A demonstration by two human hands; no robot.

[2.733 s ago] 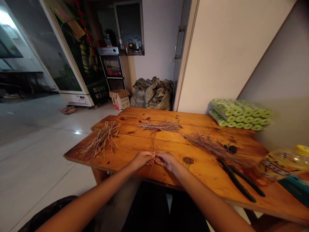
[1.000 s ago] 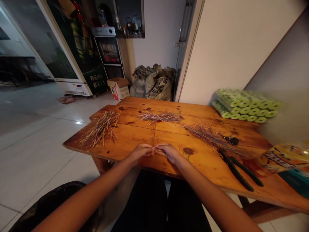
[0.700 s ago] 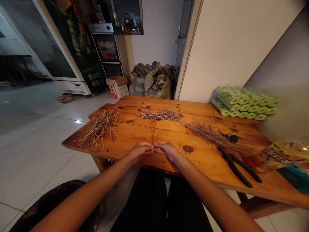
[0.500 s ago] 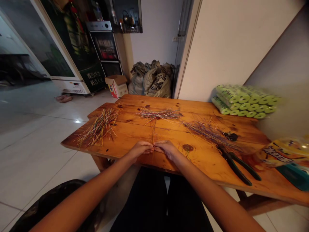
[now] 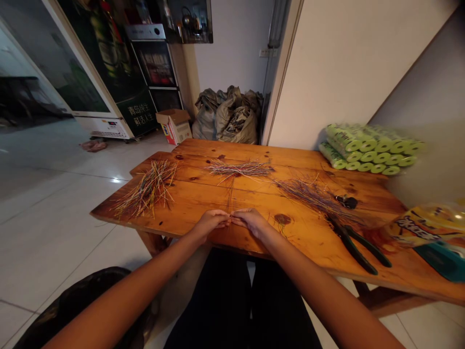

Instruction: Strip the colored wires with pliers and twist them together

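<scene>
Near the table's front edge, my left hand (image 5: 214, 222) and my right hand (image 5: 249, 220) meet fingertip to fingertip. Both are closed in a pinch on thin wires (image 5: 231, 194), whose strands run away from me over the wood. Beyond them lies a bundle of pale and purple wires (image 5: 240, 169). A looser pile of multicoloured wires (image 5: 154, 186) is to the left, and a darker purple wire pile (image 5: 312, 194) to the right. A few short yellow-green wires (image 5: 281, 225) rest beside my right hand. The exact grip between the fingertips is too small to make out.
Dark-handled pliers (image 5: 358, 245) lie on the wooden table (image 5: 196, 194) at right, near black keys (image 5: 347, 201), a yellow-labelled bottle (image 5: 428, 225) and a teal object (image 5: 441, 261). Green-wrapped rolls (image 5: 370, 148) are stacked behind. A black-lined bin (image 5: 83, 305) stands at lower left.
The view has shifted slightly. Both hands stay pinched together at the same spot on the wires, with hardly any visible movement; the piles and tools are unchanged.
</scene>
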